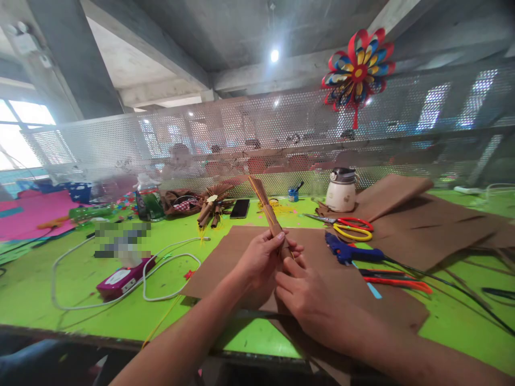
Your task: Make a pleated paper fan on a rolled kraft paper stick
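A slim bundle of folded brown paper (274,221) stands tilted between my two hands, its pleated upper end fanned slightly, with a strand of yellow string along it. My left hand (261,257) is closed around its middle, thumb pressed on the front. My right hand (300,292) grips the lower end with bent fingers; the exact fingertip contact is partly hidden. Beneath the hands lies a large brown paper sheet (229,257). A blue glue gun (350,251) rests just right of my hands, with red-and-yellow-handled scissors (354,228) beyond it.
A purple power strip (124,277) with a white cable (151,295) sits at left. Toward the back are a phone (240,208), a pleated paper craft piece (213,201) and a white jug (340,193). Orange-handled cutters (398,281) and more brown paper (434,230) lie at right.
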### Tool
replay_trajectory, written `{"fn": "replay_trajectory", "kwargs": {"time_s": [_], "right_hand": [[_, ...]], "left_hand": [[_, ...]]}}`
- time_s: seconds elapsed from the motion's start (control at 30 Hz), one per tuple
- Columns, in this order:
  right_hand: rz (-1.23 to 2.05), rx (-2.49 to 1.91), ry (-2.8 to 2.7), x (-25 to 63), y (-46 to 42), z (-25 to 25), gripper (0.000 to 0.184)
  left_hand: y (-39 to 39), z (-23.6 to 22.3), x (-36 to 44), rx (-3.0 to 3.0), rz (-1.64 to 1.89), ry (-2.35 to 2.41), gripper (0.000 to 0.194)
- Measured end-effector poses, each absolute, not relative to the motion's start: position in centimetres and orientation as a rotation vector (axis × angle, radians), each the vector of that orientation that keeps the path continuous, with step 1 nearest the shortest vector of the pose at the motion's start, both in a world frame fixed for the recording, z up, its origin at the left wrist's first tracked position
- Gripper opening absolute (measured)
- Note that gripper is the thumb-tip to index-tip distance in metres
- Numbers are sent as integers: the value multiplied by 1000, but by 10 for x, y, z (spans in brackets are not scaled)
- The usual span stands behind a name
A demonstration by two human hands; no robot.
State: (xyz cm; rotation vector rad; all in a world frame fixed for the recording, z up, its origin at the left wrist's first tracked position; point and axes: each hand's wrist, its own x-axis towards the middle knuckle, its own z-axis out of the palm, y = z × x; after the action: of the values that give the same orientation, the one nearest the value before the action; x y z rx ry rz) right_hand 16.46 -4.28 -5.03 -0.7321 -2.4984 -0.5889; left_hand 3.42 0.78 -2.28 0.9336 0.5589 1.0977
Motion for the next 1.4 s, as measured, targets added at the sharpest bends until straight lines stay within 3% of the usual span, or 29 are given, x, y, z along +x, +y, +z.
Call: {"fn": "replay_trajectory", "kwargs": {"time_s": [0.27,0.4,0.53,0.73,0.97,1.2,1.4], "right_hand": [[-558,-698,-2455,162,-51,-52,9],[-209,-640,-2208,167,-61,-39,16],[124,-868,-1861,177,-49,-32,24],[453,-1136,-1956,175,-32,-45,22],[480,-970,-2029,175,-42,-34,21],[386,-1139,-2010,184,-43,-18,28],[237,-1122,-2163,182,-47,-20,20]], "left_hand": [[8,-19,32,893,1047,592,20],[11,-12,26,841,1082,560,25],[12,-8,25,885,1132,572,27],[11,-9,29,969,1216,627,31],[11,-4,21,1030,1191,577,30],[19,-1,9,984,1226,420,32],[12,3,10,987,1168,353,39]]}}
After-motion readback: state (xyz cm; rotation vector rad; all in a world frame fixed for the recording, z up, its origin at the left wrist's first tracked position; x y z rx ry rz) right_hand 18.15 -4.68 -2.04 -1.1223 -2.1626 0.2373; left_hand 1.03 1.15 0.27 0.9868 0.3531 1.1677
